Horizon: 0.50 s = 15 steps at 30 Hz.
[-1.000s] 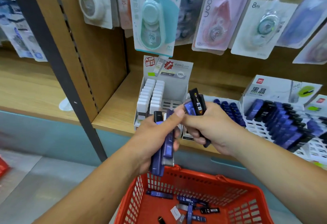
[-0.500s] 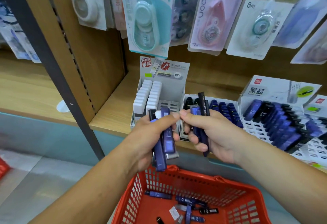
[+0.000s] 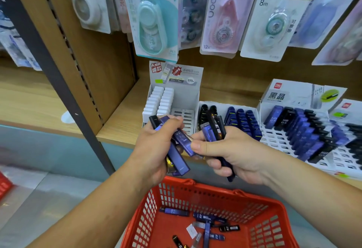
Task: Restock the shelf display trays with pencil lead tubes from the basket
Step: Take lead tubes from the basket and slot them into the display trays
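In the basket (image 3: 213,189): red plastic mesh; loose tubes (image 3: 206,228), slim, rectangular, blue and black, are lying scattered on its bottom.
Left hand (image 3: 154,149): its fingers (image 3: 172,124) are clenching a fanned bundle of blue lead tubes (image 3: 180,161) above the basket, the thumb pressing on top.
Right hand (image 3: 241,155): its fingers (image 3: 221,169) are curling round a mixed clutch of tubes (image 3: 214,130), blue and black; the thumb is touching the end of one tube in the left bundle.
Floor (image 3: 29,198): glossy grey tile is showing at the left.
Shelf (image 3: 121,128): a pale wood-grain board is carrying the stock, beside a dark metal upright (image 3: 49,67).
Display trays (image 3: 274,140): white slotted card, standing side by side; the left one is holding white-capped tubes (image 3: 156,101), the others blue and black rows.
Blister packs (image 3: 154,22): glossy correction-tape cards are hanging above the trays.
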Each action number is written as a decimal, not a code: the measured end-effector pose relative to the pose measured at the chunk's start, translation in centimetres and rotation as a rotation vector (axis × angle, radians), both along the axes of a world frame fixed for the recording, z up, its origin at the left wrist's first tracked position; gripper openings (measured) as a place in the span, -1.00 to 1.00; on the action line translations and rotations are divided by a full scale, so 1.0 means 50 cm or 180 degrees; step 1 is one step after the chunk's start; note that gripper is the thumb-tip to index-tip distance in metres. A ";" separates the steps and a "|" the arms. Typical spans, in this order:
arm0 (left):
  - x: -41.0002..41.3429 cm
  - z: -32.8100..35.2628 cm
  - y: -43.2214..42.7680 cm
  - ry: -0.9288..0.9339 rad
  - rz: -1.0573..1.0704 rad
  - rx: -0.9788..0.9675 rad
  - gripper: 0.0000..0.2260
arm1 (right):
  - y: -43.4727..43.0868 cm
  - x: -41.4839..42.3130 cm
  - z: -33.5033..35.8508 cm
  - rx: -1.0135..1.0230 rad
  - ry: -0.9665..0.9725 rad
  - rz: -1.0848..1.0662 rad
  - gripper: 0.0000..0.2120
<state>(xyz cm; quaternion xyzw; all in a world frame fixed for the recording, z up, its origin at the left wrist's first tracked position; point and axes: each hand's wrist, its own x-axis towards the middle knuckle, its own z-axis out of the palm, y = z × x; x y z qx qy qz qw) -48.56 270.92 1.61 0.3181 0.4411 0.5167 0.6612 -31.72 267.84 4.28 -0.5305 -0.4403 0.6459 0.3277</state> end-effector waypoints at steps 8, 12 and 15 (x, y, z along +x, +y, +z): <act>-0.029 0.017 0.008 -0.0166 0.0306 -0.0042 -0.88 | -0.005 0.010 -0.008 -0.0142 -0.0213 -0.0308 -0.86; -0.034 0.010 0.011 -0.0168 0.0486 -0.0145 -0.89 | -0.010 0.002 -0.011 0.0073 -0.0393 -0.0439 -0.92; -0.035 0.000 0.012 -0.0190 0.0551 -0.0288 -0.91 | -0.011 -0.002 -0.023 0.0130 -0.0508 -0.0566 -0.89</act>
